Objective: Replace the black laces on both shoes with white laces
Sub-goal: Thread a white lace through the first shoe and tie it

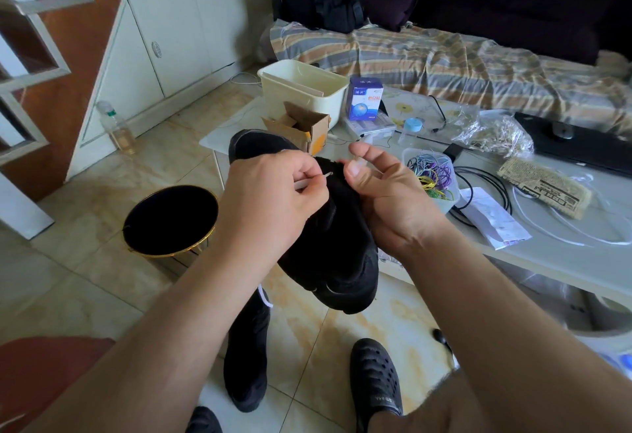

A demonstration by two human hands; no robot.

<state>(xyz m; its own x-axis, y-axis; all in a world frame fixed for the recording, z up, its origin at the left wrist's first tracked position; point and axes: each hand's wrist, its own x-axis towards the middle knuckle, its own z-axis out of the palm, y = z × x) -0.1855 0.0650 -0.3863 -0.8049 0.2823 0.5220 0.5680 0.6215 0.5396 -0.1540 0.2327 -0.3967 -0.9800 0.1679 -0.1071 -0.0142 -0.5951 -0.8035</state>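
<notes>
head view: left hand (273, 190) pinches the tip of a white lace (313, 180), fingers curled tight round it, tip pointing at the upper of a black shoe (335, 248). right hand (386, 193) grips that shoe from the right side, thumb up near the lace tip, fingers curled under it. shoe is held in the air between both hands, above the floor, just in front of the worktop (564, 261) edge. second black shoe (246, 357) lies on the floor tiles below, a bit of white lace showing at its top end. black bin (171, 220) with gold rim stands on the floor to the left. worktop carries a cream tub (301, 90), a blue box (364, 99), a small cardboard box (301, 125), a clear container of coloured bands (432, 176), cables and papers. person's foot in a black clog (376, 378) on the floor.
</notes>
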